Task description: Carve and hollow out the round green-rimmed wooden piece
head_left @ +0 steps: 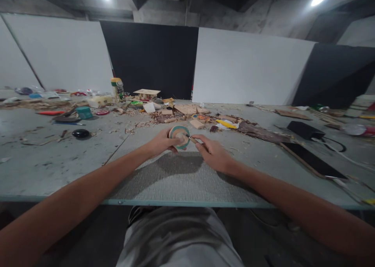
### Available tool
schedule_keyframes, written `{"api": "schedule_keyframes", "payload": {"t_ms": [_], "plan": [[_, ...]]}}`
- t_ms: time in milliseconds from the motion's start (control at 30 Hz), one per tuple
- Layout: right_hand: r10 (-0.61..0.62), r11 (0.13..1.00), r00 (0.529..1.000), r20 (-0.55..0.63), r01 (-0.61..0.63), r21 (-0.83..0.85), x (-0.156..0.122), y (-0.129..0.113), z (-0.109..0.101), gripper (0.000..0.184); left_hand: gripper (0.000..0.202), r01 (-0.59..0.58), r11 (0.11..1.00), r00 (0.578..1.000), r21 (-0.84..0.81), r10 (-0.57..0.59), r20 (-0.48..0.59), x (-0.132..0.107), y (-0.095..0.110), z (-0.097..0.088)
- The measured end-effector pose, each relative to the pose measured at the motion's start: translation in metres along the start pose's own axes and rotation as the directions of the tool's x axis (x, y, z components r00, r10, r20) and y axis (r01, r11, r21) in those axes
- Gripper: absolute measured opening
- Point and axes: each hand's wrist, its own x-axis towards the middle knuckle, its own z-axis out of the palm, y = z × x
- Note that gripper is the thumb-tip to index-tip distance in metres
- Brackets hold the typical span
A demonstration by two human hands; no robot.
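My left hand (163, 142) is closed round a small round wooden disc (178, 135) with a teal painted ring, holding it tilted just above the grey table (58, 165). My right hand (211, 151) pinches a thin brush or stick (191, 138) whose tip touches the face of the disc. Both forearms reach in from the near edge. A textured grey mat (175, 181) lies under the hands.
Wood scraps and shavings (187, 116) litter the middle of the table behind the hands. A black oval object (81, 133), a teal box (84, 112) and a glue bottle (117, 88) stand at left. A dark flat panel (312, 160) and a black box (304, 129) lie at right.
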Motion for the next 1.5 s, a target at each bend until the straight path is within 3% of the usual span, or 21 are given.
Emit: {"api": "schedule_keyframes", "payload": {"t_ms": [267, 500, 767, 1067, 1300, 1500], "plan": [[-0.017, 1.0, 1.0, 0.026, 0.018, -0.009, 0.0, 0.003, -0.002, 0.055, 0.033, -0.037, 0.992, 0.998, 0.119, 0.032, 0.046, -0.004, 0.0, 0.001], [-0.05, 0.999, 0.999, 0.017, 0.051, -0.017, 0.0, 0.0, -0.004, 0.055, 0.039, 0.041, 0.998, 0.995, 0.037, -0.044, 0.094, -0.005, 0.0, 0.002], [-0.058, 0.998, 0.993, 0.099, 0.057, 0.016, 0.002, 0.008, -0.002, 0.054, 0.043, 0.132, 0.991, 0.982, 0.027, -0.134, 0.131, -0.007, 0.002, 0.002], [-0.078, 0.997, 0.988, 0.137, 0.076, 0.022, 0.0, 0.009, -0.002, 0.055, 0.049, 0.096, 0.995, 0.977, 0.017, -0.098, 0.191, -0.006, 0.002, 0.007], [-0.075, 0.996, 0.985, 0.157, 0.069, 0.048, 0.002, 0.007, -0.002, 0.055, 0.044, 0.003, 0.988, 0.974, 0.152, -0.037, 0.225, -0.007, 0.0, 0.007], [-0.102, 0.995, 0.977, 0.186, 0.101, 0.015, 0.001, 0.006, -0.001, 0.055, 0.043, 0.024, 0.993, 0.965, 0.117, -0.054, 0.258, -0.01, 0.004, 0.008]]}}
